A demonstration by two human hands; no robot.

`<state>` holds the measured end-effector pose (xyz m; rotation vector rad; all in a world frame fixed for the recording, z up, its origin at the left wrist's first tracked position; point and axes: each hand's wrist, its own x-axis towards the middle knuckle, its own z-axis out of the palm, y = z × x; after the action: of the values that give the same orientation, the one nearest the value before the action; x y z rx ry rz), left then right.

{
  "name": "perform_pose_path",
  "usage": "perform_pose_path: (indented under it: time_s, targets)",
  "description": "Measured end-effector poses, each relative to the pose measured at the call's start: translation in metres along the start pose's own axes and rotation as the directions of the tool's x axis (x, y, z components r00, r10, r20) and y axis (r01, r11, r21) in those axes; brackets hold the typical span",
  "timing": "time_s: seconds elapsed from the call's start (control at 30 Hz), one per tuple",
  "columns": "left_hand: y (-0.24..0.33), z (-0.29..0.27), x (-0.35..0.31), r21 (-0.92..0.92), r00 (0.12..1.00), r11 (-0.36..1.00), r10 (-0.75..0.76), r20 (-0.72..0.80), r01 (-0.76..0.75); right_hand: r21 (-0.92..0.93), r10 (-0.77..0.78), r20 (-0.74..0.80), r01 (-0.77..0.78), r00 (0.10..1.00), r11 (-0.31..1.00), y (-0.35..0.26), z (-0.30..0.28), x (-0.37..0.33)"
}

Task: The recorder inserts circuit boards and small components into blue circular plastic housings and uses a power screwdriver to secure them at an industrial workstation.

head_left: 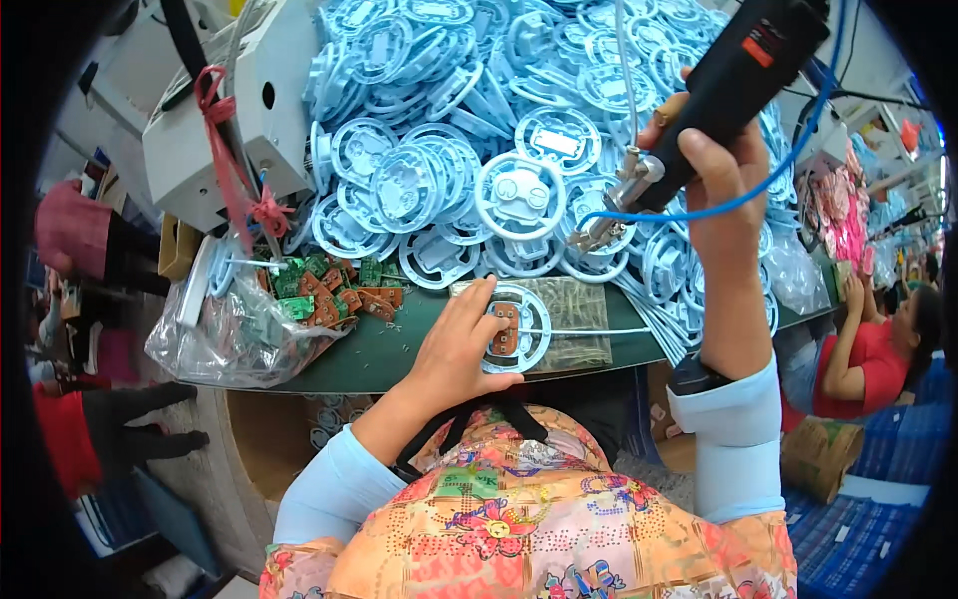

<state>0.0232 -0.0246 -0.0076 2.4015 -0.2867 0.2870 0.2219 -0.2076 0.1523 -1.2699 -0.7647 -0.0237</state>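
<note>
My left hand (454, 344) grips the rim of a light-blue, steering-wheel-shaped plastic part (544, 349), fingers over its upper left and thumb along the bottom. A small brown circuit board (506, 330) sits inside the ring, and a thin white cable (589, 331) runs right from it. Raised at the right, my right hand (723, 165) is wrapped round a black electric screwdriver (743, 85). The driver's metal end (609, 215) points down left, above the pile of light-blue parts and apart from the held one. A blue hose (699, 212) loops beside it.
A large heap of light-blue wheel-shaped parts (429, 180) covers the back of the green table (369, 364). Left are loose circuit boards (324, 290), a clear plastic bag (239, 349) and a white machine housing (284, 90). White cables (664, 324) lie right. A co-worker (868, 349) sits far right.
</note>
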Motion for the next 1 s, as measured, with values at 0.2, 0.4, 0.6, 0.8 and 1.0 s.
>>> perform_pose_path:
  time_s: [0.2,0.4,0.6,0.8,1.0]
  targets:
    - [-0.002,0.001,-0.003,0.000,1.000,1.000,0.011,-0.014,-0.011,-0.103,-0.079,0.132,0.092,0.988,0.990,-0.038,0.032,0.001]
    - [-0.004,0.001,-0.003,0.016,0.999,0.999,0.039,-0.021,-0.039,0.156,-0.108,0.098,0.092,0.989,0.984,-0.031,0.063,-0.013]
    - [-0.002,0.000,-0.002,0.023,1.000,1.000,0.020,-0.013,-0.020,0.037,-0.030,0.038,0.028,0.999,0.999,-0.034,0.078,-0.019]
    - [-0.004,-0.001,-0.004,-0.029,1.000,1.000,-0.002,0.026,0.002,0.003,-0.018,0.024,0.018,1.000,1.000,-0.030,0.089,-0.019]
    - [-0.005,0.002,-0.005,-0.028,1.000,1.000,-0.007,0.020,0.008,-0.050,-0.032,0.025,0.033,0.999,0.998,-0.027,0.092,-0.018]
